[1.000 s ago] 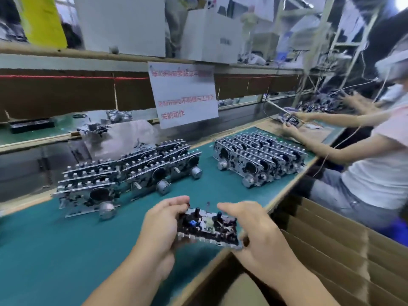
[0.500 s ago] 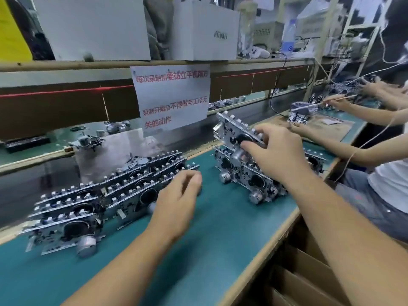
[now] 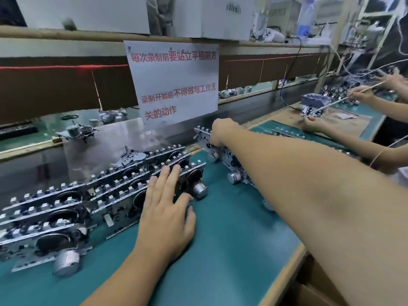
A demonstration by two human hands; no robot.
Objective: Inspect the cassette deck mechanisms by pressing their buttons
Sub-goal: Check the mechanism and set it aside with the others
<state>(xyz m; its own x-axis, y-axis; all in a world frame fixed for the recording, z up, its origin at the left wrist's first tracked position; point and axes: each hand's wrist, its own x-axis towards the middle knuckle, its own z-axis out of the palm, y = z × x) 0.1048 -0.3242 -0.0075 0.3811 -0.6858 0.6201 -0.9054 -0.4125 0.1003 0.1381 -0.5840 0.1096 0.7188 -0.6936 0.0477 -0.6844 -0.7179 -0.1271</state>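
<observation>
Two clusters of cassette decks sit on the green mat: the left rows under your left hand, the right batch beneath your right arm. Your left fingers lie straight and slightly spread across the nearest deck's buttons. Your right hand curls around the lifted deck at the batch's far end. A paper sign hangs behind; another worker's hands handle parts at right.

The scene is seen by one head-worn wide-angle camera only, which is directed forward and down over the green bench mat, close to the forearms, with the paper notice straight ahead.
</observation>
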